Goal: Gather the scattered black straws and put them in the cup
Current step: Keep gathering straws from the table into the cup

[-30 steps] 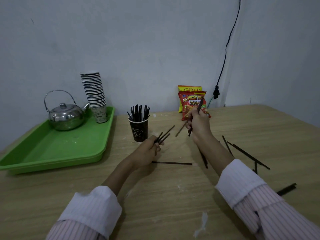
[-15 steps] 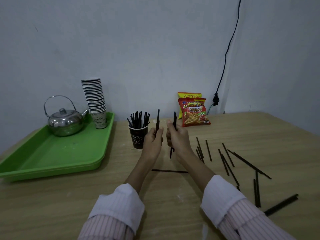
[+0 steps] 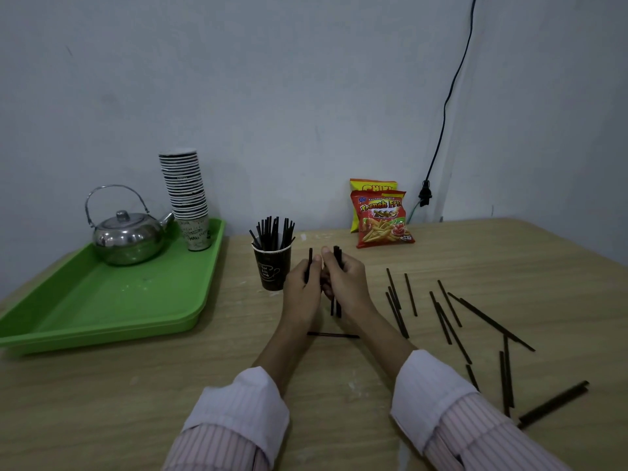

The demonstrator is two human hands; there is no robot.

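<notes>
A black paper cup (image 3: 273, 269) stands at the table's middle with several black straws upright in it. Just right of the cup, my left hand (image 3: 303, 289) holds an upright black straw (image 3: 310, 258). My right hand (image 3: 345, 283) touches the left one and grips a small upright bundle of straws (image 3: 336, 309), their lower ends near the tabletop. One straw (image 3: 333, 334) lies flat below my hands. Several more straws (image 3: 448, 316) are scattered on the table to the right.
A green tray (image 3: 102, 307) at the left holds a steel kettle (image 3: 127, 237) and a stack of paper cups (image 3: 187, 198). Two snack bags (image 3: 382, 217) lean against the back wall. A black cable with a plug (image 3: 425, 195) hangs down the wall.
Both hands came together beside the cup and turned their straws upright. They now touch, closer than half a second ago. The view has tilted down a little.
</notes>
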